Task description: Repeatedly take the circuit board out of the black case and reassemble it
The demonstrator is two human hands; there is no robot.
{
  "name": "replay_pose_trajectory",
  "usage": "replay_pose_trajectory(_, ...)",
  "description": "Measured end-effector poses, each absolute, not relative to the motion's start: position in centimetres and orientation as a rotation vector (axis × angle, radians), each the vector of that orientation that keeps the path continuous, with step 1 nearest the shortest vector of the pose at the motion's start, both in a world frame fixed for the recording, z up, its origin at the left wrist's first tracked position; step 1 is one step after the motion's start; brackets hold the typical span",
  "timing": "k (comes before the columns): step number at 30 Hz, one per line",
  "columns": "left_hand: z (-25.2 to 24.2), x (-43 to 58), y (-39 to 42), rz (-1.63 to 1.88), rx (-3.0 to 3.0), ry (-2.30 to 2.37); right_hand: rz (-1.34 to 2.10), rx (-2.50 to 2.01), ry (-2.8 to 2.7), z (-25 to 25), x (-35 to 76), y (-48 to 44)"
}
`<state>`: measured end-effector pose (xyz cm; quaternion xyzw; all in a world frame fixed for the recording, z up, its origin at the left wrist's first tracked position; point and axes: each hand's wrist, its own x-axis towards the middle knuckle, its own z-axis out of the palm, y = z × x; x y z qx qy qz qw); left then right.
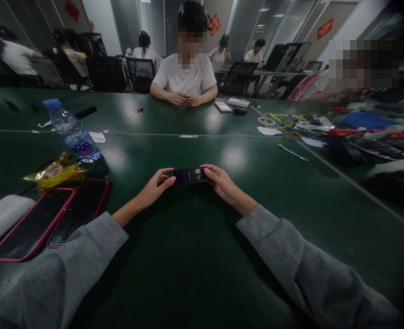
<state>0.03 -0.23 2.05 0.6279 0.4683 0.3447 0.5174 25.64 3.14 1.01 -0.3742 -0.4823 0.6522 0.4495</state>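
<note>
A dark phone point(189, 177) lies sideways between my two hands above the green table, its face toward me with small white markings and a square symbol at its right end. My left hand point(156, 186) grips its left end, thumb on the near face and fingers behind. At the opposite end, my right hand point(222, 183) pinches it the same way, the thumb near the square symbol. Some fingertips are hidden behind the phone. Both forearms come from grey sleeves.
To the left are two red-edged phones point(34, 224), a white rounded case point(5, 217), a yellow snack packet point(56, 172) and a tilted water bottle point(73, 130). A wrench point(293, 152) lies right, before piled cables and cloth point(369, 123). Across the table point(188, 256) sits a person point(184, 75).
</note>
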Motion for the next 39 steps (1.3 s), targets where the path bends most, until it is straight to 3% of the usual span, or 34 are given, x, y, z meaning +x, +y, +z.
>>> replay_pose_trajectory(19, 1.3, -0.1, 0.2, 0.858, 1.494, 1.116, 1.603, -0.905, -1.248, 1.3, 25.6, 2.9)
replay_pose_trajectory(39, 1.7, 0.1, 0.1, 0.802, 1.538, 1.097, 1.370, -1.007, -1.383, 0.3, 25.1, 2.5)
